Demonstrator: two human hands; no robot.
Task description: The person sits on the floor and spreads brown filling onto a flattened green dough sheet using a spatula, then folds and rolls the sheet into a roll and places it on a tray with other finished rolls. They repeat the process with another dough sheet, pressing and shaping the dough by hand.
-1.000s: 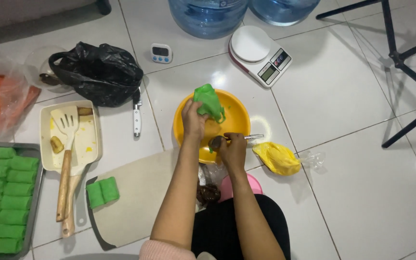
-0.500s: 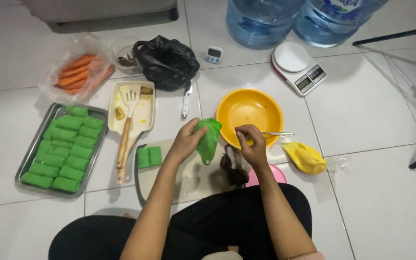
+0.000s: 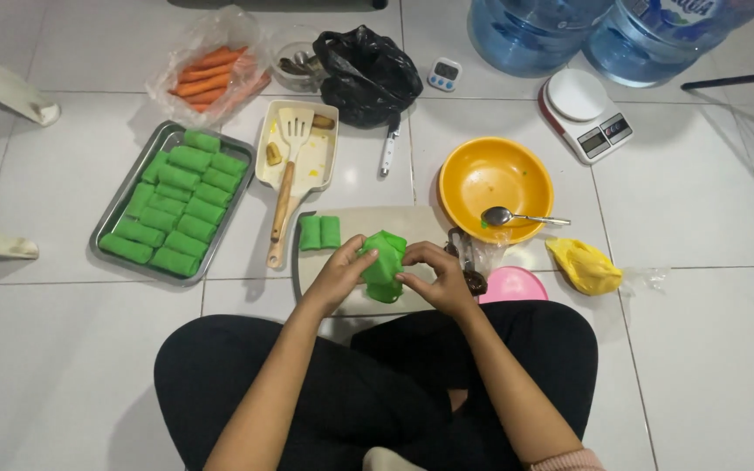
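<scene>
A green crepe (image 3: 382, 262) is folded between both my hands over a pale cutting board (image 3: 361, 228). My left hand (image 3: 339, 273) grips its left side and my right hand (image 3: 435, 279) presses its right side. Two finished green rolls (image 3: 319, 232) lie on the board just left of my hands. An orange bowl (image 3: 494, 179) with a metal spoon (image 3: 517, 217) resting on its rim sits to the right.
A metal tray (image 3: 103, 230) of several green rolls is at left. A cream tray (image 3: 325, 111) with a spatula, bagged carrots (image 3: 206, 70), a black bag (image 3: 366, 74), a knife (image 3: 389, 148), a scale (image 3: 588, 115), water jugs (image 3: 534, 30), a yellow bag (image 3: 582, 264) and a pink lid (image 3: 515, 284) surround me.
The green crepe came from over the orange bowl down to the board. My right hand left the spoon on the bowl and joined the left on the crepe.
</scene>
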